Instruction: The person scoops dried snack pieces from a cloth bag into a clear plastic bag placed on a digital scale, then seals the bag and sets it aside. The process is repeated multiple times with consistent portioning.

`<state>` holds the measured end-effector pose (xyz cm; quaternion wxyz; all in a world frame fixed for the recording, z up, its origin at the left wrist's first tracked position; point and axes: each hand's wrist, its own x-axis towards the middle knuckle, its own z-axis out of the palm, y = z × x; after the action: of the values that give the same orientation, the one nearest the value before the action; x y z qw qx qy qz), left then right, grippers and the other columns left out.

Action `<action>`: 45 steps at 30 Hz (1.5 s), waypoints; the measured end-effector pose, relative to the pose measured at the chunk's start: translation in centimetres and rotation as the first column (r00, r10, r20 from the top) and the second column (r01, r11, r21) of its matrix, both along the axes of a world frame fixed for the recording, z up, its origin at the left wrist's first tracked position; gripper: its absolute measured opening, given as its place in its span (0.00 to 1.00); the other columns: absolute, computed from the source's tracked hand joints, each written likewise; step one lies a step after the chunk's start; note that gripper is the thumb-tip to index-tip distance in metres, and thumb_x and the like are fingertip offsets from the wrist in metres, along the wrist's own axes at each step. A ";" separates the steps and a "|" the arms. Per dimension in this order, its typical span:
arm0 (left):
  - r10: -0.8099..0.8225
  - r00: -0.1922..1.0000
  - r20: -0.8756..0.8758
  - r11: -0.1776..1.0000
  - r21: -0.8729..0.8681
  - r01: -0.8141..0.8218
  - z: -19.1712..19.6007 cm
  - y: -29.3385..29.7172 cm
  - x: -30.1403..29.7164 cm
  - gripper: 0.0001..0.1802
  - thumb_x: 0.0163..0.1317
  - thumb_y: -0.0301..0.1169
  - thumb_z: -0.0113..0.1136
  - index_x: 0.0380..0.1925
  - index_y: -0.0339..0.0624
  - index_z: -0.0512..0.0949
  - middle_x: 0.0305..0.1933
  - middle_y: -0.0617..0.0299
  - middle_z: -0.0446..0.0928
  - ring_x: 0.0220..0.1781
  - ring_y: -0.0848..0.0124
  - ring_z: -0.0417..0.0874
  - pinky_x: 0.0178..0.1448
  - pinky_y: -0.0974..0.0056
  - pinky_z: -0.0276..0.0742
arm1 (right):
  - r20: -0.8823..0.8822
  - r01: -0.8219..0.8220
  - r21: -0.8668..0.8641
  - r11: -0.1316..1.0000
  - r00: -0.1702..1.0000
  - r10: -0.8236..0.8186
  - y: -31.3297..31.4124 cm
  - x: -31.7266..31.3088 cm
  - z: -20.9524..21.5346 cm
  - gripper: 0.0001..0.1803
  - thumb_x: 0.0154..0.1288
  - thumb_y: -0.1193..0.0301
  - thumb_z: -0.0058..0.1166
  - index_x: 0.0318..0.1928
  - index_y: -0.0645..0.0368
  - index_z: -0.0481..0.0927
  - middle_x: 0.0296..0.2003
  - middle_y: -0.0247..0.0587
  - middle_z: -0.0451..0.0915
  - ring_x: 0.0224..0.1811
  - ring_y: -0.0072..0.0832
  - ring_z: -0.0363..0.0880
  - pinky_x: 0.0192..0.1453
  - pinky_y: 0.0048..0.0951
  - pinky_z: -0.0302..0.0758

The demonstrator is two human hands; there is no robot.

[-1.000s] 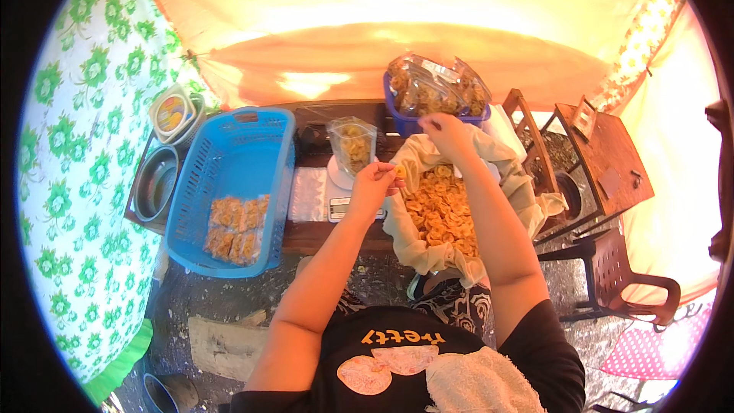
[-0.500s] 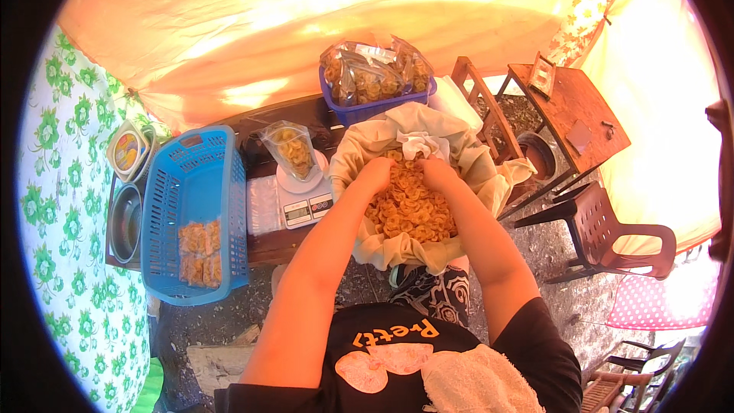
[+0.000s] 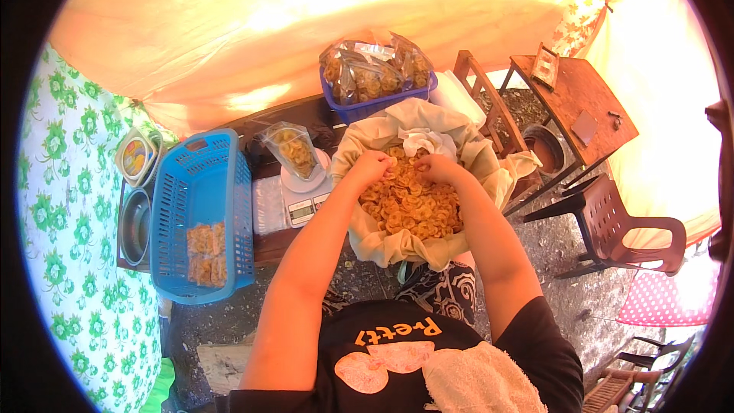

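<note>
A cloth-lined basket (image 3: 489, 160) heaped with golden banana chips (image 3: 413, 203) stands in front of me. My left hand (image 3: 373, 167) is over the left part of the heap, fingers closed in a pinch with chips at their tips. Across from it, my right hand (image 3: 437, 170) is bent into the chips with its fingers drawn together; what they hold is hidden. Beyond the hands, a crumpled white piece (image 3: 428, 141) lies against the cloth. Left of the basket, an open clear pouch of chips (image 3: 292, 150) stands on a white kitchen scale (image 3: 306, 210).
A blue slotted basket (image 3: 243, 214) at left holds a few small packs (image 3: 206, 252). Filled pouches (image 3: 375, 69) crowd a purple basket (image 3: 355, 113) at the back. Flat clear bags (image 3: 269, 206) lie beside the scale. A wooden table (image 3: 589, 99) and brown chair (image 3: 612, 222) stand right.
My hands have drawn slightly apart over the chips, the left one shifting toward the basket's left side. The whole view has turned a little.
</note>
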<state>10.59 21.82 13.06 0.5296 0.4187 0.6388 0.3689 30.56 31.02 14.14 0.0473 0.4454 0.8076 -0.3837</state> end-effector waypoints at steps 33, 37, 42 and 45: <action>0.246 0.933 0.261 0.892 0.315 -0.323 4.8 -7.0 0.9 0.06 0.66 0.30 0.56 0.38 0.39 0.75 0.29 0.65 0.77 0.27 0.78 0.73 0.32 0.71 0.70 | -0.626 0.204 -0.444 0.873 0.626 -0.465 -5.8 0.8 5.7 0.08 0.64 0.68 0.60 0.40 0.56 0.78 0.32 0.26 0.78 0.33 0.16 0.77 0.36 0.18 0.69; 0.517 0.799 -0.307 0.706 0.680 -0.196 9.7 -8.2 -6.9 0.06 0.60 0.28 0.61 0.35 0.39 0.77 0.29 0.61 0.80 0.30 0.72 0.79 0.36 0.66 0.74 | -0.668 0.189 -0.321 0.928 0.649 -0.363 -6.2 -1.4 6.8 0.08 0.62 0.69 0.60 0.41 0.57 0.79 0.30 0.25 0.78 0.29 0.14 0.73 0.33 0.18 0.68; 0.462 0.368 -0.807 0.851 0.521 0.074 13.9 -8.8 -15.5 0.08 0.57 0.28 0.61 0.34 0.36 0.78 0.31 0.48 0.80 0.34 0.54 0.82 0.39 0.57 0.76 | -0.717 0.111 -0.198 0.974 0.661 -0.221 -7.5 -4.8 7.7 0.09 0.62 0.70 0.60 0.41 0.60 0.79 0.29 0.27 0.78 0.29 0.14 0.72 0.30 0.19 0.68; 0.377 0.334 -0.864 0.876 0.450 0.174 13.2 -8.3 -17.2 0.09 0.55 0.27 0.62 0.35 0.36 0.78 0.33 0.47 0.80 0.35 0.53 0.82 0.40 0.56 0.76 | -0.720 0.063 -0.148 0.987 0.678 -0.151 -8.3 -7.4 8.2 0.09 0.61 0.70 0.60 0.39 0.62 0.80 0.28 0.27 0.77 0.28 0.15 0.71 0.32 0.20 0.69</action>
<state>-6.61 13.51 26.25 -0.0775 0.6242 0.7407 0.2361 23.15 22.76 22.38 -0.2751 0.2996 0.7096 -0.5753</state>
